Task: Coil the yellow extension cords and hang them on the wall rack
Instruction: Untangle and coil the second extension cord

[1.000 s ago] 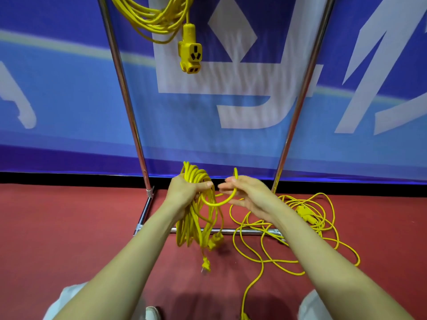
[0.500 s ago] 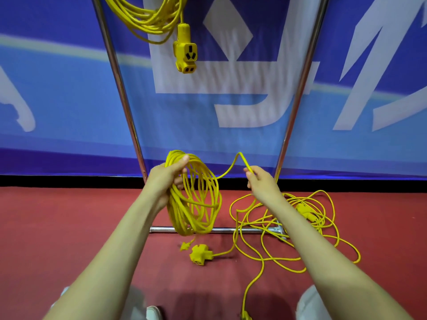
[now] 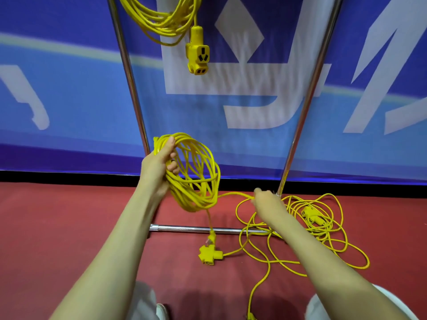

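The step in hand is the coiling of a second cord. The left hand (image 3: 159,165) holds the coil (image 3: 191,199) up in front of the rack (image 3: 309,100), thumb over the top of the loops and fingers curled through them. The right hand (image 3: 265,200) is low by the right post, its fingers closed on the strand that runs from the coil to the loose cord (image 3: 312,214); the hand is blurred, so I cannot tell the exact pinch. Much cord lies slack, so I judge this cord about half wound. The next move calls for lifting that strand in an even loop to the left hand without dragging the tangle, where crossed loops could snag. A socket block (image 3: 209,254) hangs from the coil to the floor (image 3: 57,227), a red carpet. One hung coil (image 3: 161,19) is already on the rack. Behind stands a blue banner (image 3: 69,100) with white shapes.
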`<state>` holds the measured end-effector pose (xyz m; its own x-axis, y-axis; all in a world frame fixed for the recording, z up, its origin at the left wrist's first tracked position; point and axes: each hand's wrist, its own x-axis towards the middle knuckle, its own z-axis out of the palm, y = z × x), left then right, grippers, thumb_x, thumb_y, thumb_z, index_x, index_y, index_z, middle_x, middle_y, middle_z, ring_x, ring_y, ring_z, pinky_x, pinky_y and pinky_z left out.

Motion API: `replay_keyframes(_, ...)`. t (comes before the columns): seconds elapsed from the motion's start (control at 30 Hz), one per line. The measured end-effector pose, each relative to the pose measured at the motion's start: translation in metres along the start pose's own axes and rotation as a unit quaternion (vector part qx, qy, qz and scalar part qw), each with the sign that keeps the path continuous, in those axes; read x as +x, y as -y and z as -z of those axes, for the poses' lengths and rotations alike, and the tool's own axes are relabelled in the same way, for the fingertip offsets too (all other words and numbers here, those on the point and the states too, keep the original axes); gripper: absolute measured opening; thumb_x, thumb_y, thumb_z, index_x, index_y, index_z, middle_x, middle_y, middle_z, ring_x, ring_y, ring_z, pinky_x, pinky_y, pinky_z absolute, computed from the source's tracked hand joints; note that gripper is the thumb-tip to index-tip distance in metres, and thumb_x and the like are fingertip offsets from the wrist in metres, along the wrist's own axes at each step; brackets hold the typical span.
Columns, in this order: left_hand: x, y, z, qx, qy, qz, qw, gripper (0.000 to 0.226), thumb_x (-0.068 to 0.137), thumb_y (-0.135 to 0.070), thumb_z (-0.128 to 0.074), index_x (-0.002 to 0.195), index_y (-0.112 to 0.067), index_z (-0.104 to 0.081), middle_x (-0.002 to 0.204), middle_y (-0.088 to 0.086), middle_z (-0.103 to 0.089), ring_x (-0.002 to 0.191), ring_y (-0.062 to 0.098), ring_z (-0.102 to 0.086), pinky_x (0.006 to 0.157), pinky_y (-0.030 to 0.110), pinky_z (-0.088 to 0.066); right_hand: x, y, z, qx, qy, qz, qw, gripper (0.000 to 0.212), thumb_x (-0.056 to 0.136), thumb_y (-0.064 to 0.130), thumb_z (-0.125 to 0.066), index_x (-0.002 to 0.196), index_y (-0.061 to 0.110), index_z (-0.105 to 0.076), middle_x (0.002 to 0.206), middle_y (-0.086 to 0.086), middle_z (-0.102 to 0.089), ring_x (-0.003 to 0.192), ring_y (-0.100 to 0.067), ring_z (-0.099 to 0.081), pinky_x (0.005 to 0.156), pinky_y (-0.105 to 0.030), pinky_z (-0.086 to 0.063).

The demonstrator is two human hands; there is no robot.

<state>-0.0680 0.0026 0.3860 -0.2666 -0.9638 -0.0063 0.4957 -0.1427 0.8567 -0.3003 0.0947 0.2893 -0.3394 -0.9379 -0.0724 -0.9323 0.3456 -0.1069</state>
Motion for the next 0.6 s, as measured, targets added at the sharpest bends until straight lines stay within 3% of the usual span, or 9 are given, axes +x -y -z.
replay_keyframes(0.1,-0.003,-0.006,0.006,0.072,0.038,0.027,0.996,0.023,0.095,-0.026,-0.056,0.075,-0.015,-0.050,0.056,-0.006,-0.039,0.035,0.003,-0.029,0.036,0.015,-0.026,0.001,-0.001,0.012,0.071,-0.069,-0.071,0.993,0.029,0.102,0.023,-0.038,0.120,0.001,-0.042,0.117,-0.023,-0.060,0.111,-0.043,-0.056,0.086,-0.043,-0.045)
replay_keyframes(0.2,-0.008,-0.009,0.011,0.165,0.065,0.047,0.983,0.018,0.090,-0.026,-0.061,0.082,-0.011,-0.055,0.056,-0.005,-0.041,0.035,0.004,-0.028,0.038,0.016,-0.024,0.003,0.000,0.016,0.100,-0.101,-0.105,0.984,0.025,0.102,0.019,-0.036,0.117,0.000,-0.040,0.114,-0.025,-0.061,0.108,-0.045,-0.057,0.083,-0.042,-0.045)
replay_keyframes(0.43,-0.012,-0.013,0.017,0.231,0.157,0.105,0.954,0.026,0.073,-0.031,-0.073,0.074,-0.013,-0.054,0.053,-0.004,-0.040,0.033,0.005,-0.024,0.038,0.017,-0.022,0.003,-0.010,0.018,0.145,-0.071,-0.156,0.974,0.030,0.095,0.005,-0.036,0.124,0.003,-0.045,0.118,-0.024,-0.059,0.110,-0.042,-0.056,0.088,-0.041,-0.044)
replay_keyframes(0.53,-0.013,-0.012,0.014,0.268,0.177,0.114,0.940,0.024,0.069,-0.035,-0.075,0.061,-0.020,-0.058,0.050,-0.005,-0.041,0.034,0.006,-0.024,0.043,0.021,-0.020,0.013,-0.012,0.020,0.377,-0.082,-0.187,0.904,0.018,0.094,0.011,-0.040,0.106,0.005,-0.051,0.100,-0.019,-0.058,0.076,-0.029,-0.062,0.077,-0.036,-0.050)
replay_keyframes(0.6,-0.013,-0.008,0.013,0.294,0.171,0.121,0.933,0.026,0.075,-0.030,-0.075,0.059,-0.021,-0.056,0.050,-0.004,-0.041,0.035,0.007,-0.025,0.043,0.022,-0.020,0.017,-0.014,0.024,0.482,-0.092,-0.204,0.847,0.010,0.089,0.019,-0.047,0.083,0.012,-0.052,0.078,-0.011,-0.052,0.056,-0.021,-0.049,0.066,-0.037,-0.052)
